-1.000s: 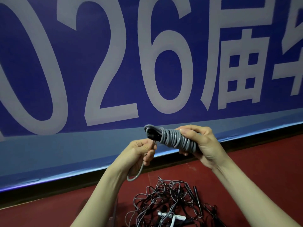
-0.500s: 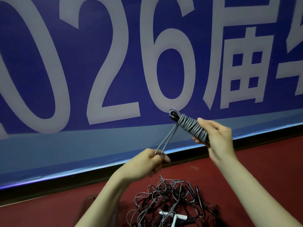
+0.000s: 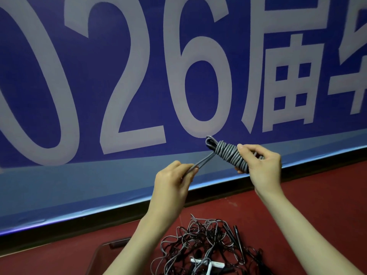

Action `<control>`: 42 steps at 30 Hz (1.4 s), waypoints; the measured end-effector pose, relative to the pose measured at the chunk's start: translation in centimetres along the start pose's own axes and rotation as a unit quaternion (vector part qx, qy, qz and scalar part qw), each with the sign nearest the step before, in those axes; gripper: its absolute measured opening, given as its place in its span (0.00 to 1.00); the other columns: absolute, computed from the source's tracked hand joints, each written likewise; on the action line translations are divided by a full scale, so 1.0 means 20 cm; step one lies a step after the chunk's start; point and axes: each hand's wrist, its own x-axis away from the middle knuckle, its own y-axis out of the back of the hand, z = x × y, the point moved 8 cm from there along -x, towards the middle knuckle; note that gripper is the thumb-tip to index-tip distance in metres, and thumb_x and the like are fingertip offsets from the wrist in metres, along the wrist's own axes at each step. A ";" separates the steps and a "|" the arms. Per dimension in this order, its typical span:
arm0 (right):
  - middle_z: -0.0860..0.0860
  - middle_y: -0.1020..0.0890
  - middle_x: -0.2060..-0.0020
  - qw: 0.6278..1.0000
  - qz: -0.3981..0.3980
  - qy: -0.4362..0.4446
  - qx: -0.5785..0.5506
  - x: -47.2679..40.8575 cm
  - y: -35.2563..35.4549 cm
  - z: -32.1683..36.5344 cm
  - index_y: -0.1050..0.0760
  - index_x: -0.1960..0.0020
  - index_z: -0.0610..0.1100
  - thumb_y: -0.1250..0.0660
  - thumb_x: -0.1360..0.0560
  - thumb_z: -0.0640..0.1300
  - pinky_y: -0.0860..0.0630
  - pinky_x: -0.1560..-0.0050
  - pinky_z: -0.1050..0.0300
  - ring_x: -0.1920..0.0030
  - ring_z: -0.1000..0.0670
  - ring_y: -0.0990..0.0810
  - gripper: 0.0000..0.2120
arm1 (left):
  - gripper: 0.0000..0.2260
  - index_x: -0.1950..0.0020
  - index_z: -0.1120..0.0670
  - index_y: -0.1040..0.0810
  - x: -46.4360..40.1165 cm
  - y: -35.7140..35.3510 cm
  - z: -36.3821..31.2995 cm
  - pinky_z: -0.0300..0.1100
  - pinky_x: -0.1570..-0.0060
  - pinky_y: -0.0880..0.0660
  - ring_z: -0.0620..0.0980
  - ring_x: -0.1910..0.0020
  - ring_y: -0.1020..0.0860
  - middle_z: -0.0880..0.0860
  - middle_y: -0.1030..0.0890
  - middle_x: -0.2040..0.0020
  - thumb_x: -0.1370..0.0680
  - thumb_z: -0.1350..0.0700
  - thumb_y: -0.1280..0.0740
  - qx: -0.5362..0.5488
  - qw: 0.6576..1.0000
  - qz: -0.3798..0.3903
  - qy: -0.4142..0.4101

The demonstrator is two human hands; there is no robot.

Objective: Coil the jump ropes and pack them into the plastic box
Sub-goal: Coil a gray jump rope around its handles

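Note:
A grey jump rope (image 3: 230, 153) is wound tightly round its black handles into a short bundle, held up in front of the blue banner. My right hand (image 3: 260, 165) grips the bundle's lower end. My left hand (image 3: 174, 179) pinches the rope's doubled free end, which runs taut from the bundle's top down to my fingers. On the red floor below lies a tangled pile of black and grey jump ropes (image 3: 206, 247). A clear plastic box (image 3: 107, 249) shows at the lower left, partly hidden by my left forearm.
A large blue banner (image 3: 99, 76) with white characters fills the wall ahead, with a black baseboard (image 3: 59, 229) at its foot. A white handle (image 3: 208, 264) lies in the rope pile. Red floor (image 3: 327, 205) stretches to the right.
My left hand pulled the free end of the grey rope down and left until it ran taut. My right hand lifted and tilted the bundle. Since half a second ago, little has moved.

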 end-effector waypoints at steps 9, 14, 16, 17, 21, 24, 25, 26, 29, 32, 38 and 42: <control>0.45 0.19 0.71 0.978 0.085 0.106 0.160 0.05 -0.09 0.10 0.18 0.62 0.47 0.27 0.26 0.44 0.24 0.72 0.55 0.72 0.46 0.21 0.06 | 0.10 0.54 0.50 0.27 -0.06 0.15 -0.06 0.37 0.65 0.23 0.47 0.69 0.21 0.51 0.21 0.69 0.26 0.61 0.27 0.141 0.981 -0.057 0.117; 0.45 0.18 0.68 0.963 0.165 0.103 0.187 0.09 -0.18 0.10 0.20 0.65 0.50 0.26 0.27 0.43 0.30 0.70 0.65 0.70 0.50 0.23 0.08 | 0.06 0.53 0.53 0.17 -0.08 0.13 0.00 0.32 0.61 0.25 0.42 0.66 0.22 0.48 0.19 0.66 0.23 0.61 0.32 0.260 0.948 -0.019 0.184; 0.44 0.19 0.69 0.955 0.206 0.092 0.193 0.10 -0.20 0.09 0.19 0.65 0.49 0.26 0.28 0.44 0.30 0.71 0.63 0.72 0.52 0.24 0.08 | 0.08 0.49 0.52 0.17 -0.07 0.11 0.02 0.31 0.57 0.25 0.40 0.62 0.20 0.48 0.17 0.62 0.23 0.63 0.32 0.297 0.933 0.014 0.200; 0.43 0.19 0.69 0.949 0.226 0.088 0.200 0.09 -0.21 0.07 0.18 0.65 0.49 0.25 0.28 0.46 0.29 0.70 0.60 0.71 0.49 0.24 0.07 | 0.10 0.48 0.52 0.17 -0.07 0.10 0.03 0.30 0.55 0.25 0.40 0.60 0.19 0.48 0.17 0.60 0.24 0.64 0.31 0.302 0.931 0.031 0.201; 0.41 0.19 0.66 0.921 0.313 0.066 0.222 0.11 -0.23 0.02 0.17 0.63 0.51 0.25 0.30 0.53 0.32 0.64 0.53 0.68 0.43 0.28 0.07 | 0.08 0.51 0.51 0.17 -0.04 0.10 0.12 0.33 0.56 0.25 0.45 0.61 0.19 0.47 0.18 0.61 0.26 0.63 0.28 0.213 0.958 0.042 0.190; 0.45 0.17 0.65 0.897 0.377 0.039 0.227 0.15 -0.26 0.00 0.16 0.62 0.51 0.25 0.29 0.52 0.29 0.60 0.48 0.64 0.41 0.25 0.06 | 0.01 0.57 0.53 0.18 -0.02 0.10 0.15 0.39 0.60 0.25 0.47 0.65 0.24 0.49 0.19 0.64 0.27 0.57 0.27 0.155 0.970 0.044 0.181; 0.46 0.17 0.65 0.890 0.394 0.034 0.227 0.17 -0.27 0.01 0.16 0.62 0.51 0.25 0.29 0.51 0.27 0.58 0.47 0.63 0.42 0.24 0.05 | 0.03 0.59 0.52 0.19 -0.02 0.10 0.15 0.40 0.61 0.27 0.46 0.66 0.26 0.51 0.21 0.65 0.27 0.56 0.27 0.138 0.974 0.045 0.174; 0.46 0.17 0.66 0.884 0.411 0.028 0.222 0.18 -0.29 0.02 0.16 0.62 0.50 0.25 0.29 0.49 0.26 0.56 0.47 0.63 0.44 0.23 0.05 | 0.04 0.61 0.52 0.20 -0.02 0.09 0.15 0.39 0.62 0.30 0.45 0.67 0.28 0.53 0.23 0.66 0.27 0.55 0.26 0.124 0.977 0.044 0.168; 0.41 0.17 0.63 0.874 0.452 -0.002 0.181 0.23 -0.31 0.05 0.15 0.61 0.46 0.25 0.28 0.44 0.22 0.58 0.45 0.62 0.45 0.20 0.04 | 0.07 0.63 0.52 0.21 -0.02 0.08 0.16 0.43 0.64 0.31 0.46 0.68 0.31 0.57 0.25 0.67 0.27 0.54 0.26 0.121 0.977 0.046 0.169; 0.37 0.18 0.63 0.864 0.484 -0.041 0.133 0.27 -0.33 0.07 0.16 0.58 0.40 0.26 0.27 0.40 0.22 0.64 0.48 0.65 0.42 0.21 0.03 | 0.06 0.61 0.53 0.21 -0.02 0.05 0.17 0.49 0.59 0.28 0.55 0.65 0.28 0.58 0.24 0.66 0.27 0.55 0.27 0.148 0.971 0.066 0.173; 0.39 0.20 0.68 0.853 0.511 -0.095 0.054 0.31 -0.35 0.06 0.17 0.57 0.36 0.26 0.29 0.41 0.23 0.72 0.56 0.71 0.43 0.23 0.08 | 0.06 0.62 0.50 0.23 -0.01 -0.02 0.16 0.40 0.61 0.27 0.46 0.67 0.27 0.48 0.24 0.68 0.26 0.55 0.30 0.206 0.958 0.099 0.176; 0.37 0.20 0.66 0.868 0.485 -0.103 -0.016 0.28 -0.33 0.10 0.17 0.58 0.34 0.24 0.34 0.45 0.25 0.73 0.58 0.70 0.44 0.21 0.13 | 0.08 0.61 0.55 0.26 -0.01 -0.06 0.19 0.35 0.63 0.29 0.42 0.69 0.29 0.43 0.26 0.69 0.21 0.63 0.35 0.241 0.945 0.077 0.205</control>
